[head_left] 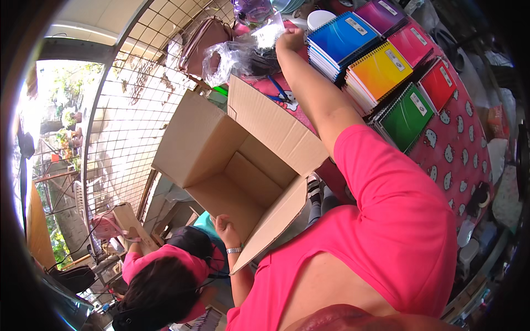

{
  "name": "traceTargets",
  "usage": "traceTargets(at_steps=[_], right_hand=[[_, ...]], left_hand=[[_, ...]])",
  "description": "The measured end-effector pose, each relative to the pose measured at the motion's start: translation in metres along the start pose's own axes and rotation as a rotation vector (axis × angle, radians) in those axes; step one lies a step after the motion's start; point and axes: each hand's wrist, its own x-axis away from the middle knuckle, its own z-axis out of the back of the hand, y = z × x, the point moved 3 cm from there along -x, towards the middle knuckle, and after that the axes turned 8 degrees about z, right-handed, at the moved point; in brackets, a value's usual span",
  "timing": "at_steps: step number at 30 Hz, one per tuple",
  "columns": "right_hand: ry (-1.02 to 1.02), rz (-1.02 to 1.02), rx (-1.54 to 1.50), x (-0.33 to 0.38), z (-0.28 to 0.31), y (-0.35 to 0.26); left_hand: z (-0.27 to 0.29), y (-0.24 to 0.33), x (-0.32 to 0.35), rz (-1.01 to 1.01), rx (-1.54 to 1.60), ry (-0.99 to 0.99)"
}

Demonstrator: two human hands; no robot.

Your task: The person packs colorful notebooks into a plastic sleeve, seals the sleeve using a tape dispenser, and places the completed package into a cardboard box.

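An open cardboard box (243,165), its flaps spread, is tilted so that its bare inside shows. My left hand (225,230), with a metal watch on the wrist, closes on the box's near left edge. Across the table my right arm reaches to the far side. There my right hand (290,39) is closed at the edge of a crumpled clear plastic bag (269,34). Just right of that hand stand stacks of spiral notebooks, with blue (345,38), yellow (381,69) and green (406,117) covers among them.
A pink patterned tablecloth (441,143) covers the table. Blue scissors (280,91) lie beyond the box, near a brown bag (207,44). A wire mesh wall (124,105) rises at the left. Another person (165,281) in pink is low at the left.
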Motion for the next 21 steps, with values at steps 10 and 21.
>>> traceTargets(at_steps=[10, 21], right_hand=[[-0.141, -0.369, 0.396, -0.009, -0.041, 0.034], [0.253, -0.695, 0.041, -0.079, -0.052, 0.158]], left_hand=[[0.000, 0.000, 0.004, -0.099, 0.114, 0.033], [-0.016, 0.022, 0.003, -0.057, 0.132, 0.013]])
